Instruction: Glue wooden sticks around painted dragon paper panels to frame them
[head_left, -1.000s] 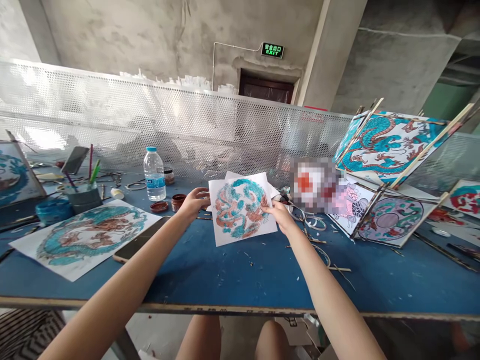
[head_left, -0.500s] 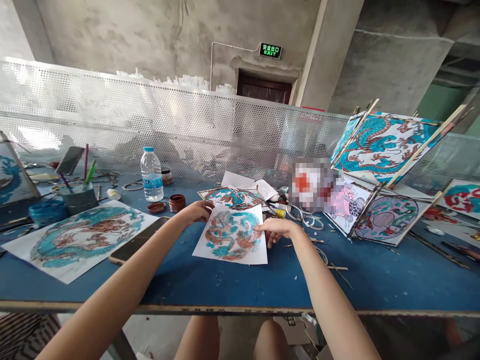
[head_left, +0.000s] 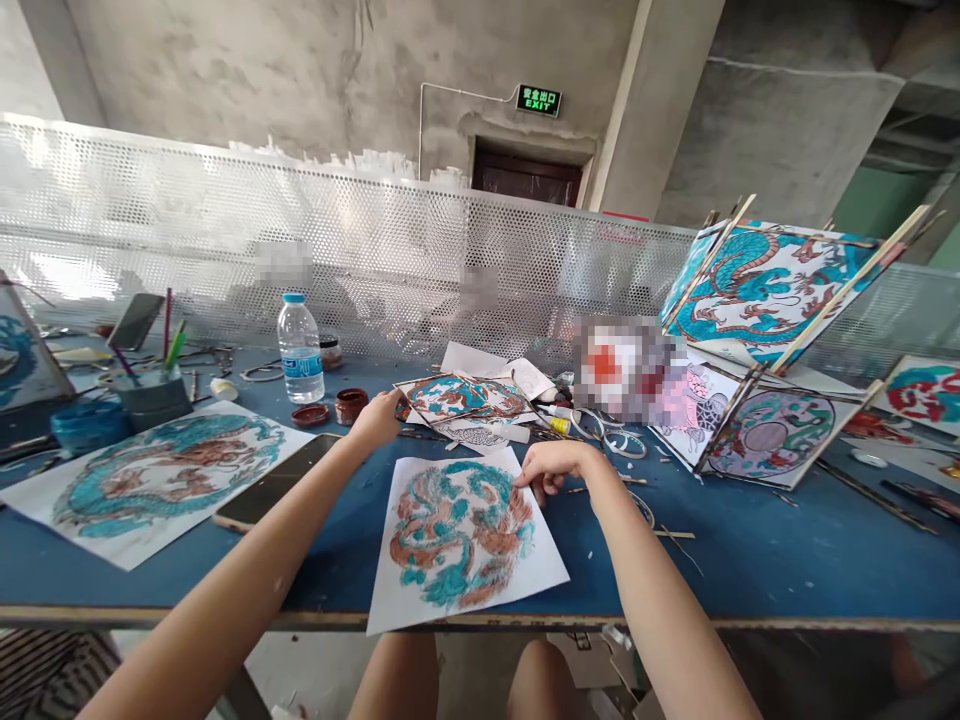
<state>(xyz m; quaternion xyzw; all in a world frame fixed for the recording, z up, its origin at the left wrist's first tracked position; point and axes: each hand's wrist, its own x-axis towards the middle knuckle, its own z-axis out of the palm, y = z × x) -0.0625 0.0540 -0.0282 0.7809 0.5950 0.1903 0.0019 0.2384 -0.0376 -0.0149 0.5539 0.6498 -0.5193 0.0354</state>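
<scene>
In the head view, a white paper sheet (head_left: 465,540) with a round teal and brown dragon painting lies in front of me, overhanging the table's front edge. My right hand (head_left: 553,470) pinches its upper right edge between thumb and curled fingers. Farther back, my left hand (head_left: 377,420) has its fingers closed at the left corner of a stick-framed painted panel (head_left: 469,398) lying flat; the fingertips are partly hidden. A line-drawn sheet (head_left: 474,436) and a white tube (head_left: 511,432) lie along this panel's near side.
To the left are another dragon painting (head_left: 165,480), a dark phone (head_left: 281,483), a water bottle (head_left: 301,350) and open brown paint jars (head_left: 350,406). A lantern-like stick frame (head_left: 780,290) with painted panels stands at right. Wire rings (head_left: 626,442) lie beside it.
The painted sheet has slid toward me and turned slightly, uncovering the drawing behind it. My left hand has left the sheet and shifted left to the framed panel; my right hand stays at the sheet's edge.
</scene>
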